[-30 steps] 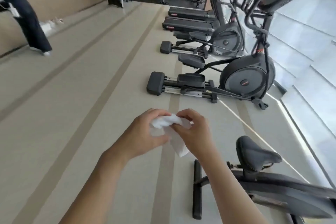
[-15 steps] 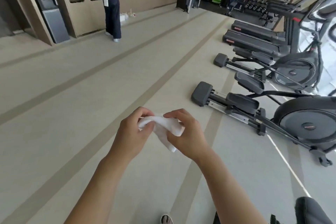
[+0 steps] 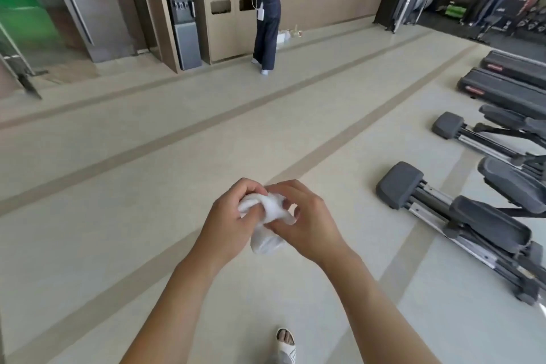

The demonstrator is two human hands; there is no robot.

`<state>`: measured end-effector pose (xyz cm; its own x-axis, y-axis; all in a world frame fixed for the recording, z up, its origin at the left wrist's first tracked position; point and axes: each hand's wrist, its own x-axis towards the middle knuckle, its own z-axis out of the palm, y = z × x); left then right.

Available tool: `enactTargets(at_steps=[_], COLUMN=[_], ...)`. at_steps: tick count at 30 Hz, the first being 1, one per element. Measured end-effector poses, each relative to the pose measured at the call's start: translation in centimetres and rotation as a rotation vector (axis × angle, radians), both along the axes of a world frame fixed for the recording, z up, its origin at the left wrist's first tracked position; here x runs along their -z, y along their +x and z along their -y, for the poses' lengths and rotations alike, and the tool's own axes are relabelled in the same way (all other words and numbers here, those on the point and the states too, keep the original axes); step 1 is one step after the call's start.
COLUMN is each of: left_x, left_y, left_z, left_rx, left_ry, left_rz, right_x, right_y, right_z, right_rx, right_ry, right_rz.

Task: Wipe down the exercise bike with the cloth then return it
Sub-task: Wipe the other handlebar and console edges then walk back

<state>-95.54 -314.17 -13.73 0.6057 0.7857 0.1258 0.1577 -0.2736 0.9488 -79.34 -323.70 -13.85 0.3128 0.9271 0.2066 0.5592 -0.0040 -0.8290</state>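
Above the floor [image 3: 118, 245] | both forearms extended | left hand [image 3: 227, 223] and right hand [image 3: 307, 224]: grip bunching cloth [image 3: 267, 224]

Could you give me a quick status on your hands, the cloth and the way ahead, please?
Left hand and right hand both grip the cloth. Cloth bunched, off the floor. A person stands ahead at the cabinet.

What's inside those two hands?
A white cloth, bunched up. The left hand and the right hand both hold it. One end hangs out below; the fingers cover the rest.
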Motion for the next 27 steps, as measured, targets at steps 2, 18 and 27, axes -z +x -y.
enactTargets(at_steps=[2,18,27], left_x=[-0.1,-0.7,-1.0], left_y=[2.2,13.8,16.1], left_z=[-1.6,-15.2,-23.8], left_rx=[-0.026,-0.238,-0.285], left_ry=[-0.004,0.058,0.131], left_rz=[-0.016,-0.099,-0.108], right_x=[0.0,0.8,0.6], right_y=[2.5,19.3,22.9], right_z=[-2.0,-16.2,-24.5], right_rx=[-0.005,0.145,0.147], right_ry=[0.004,0.066,0.115], right_rz=[0.003,0.061,0.007])
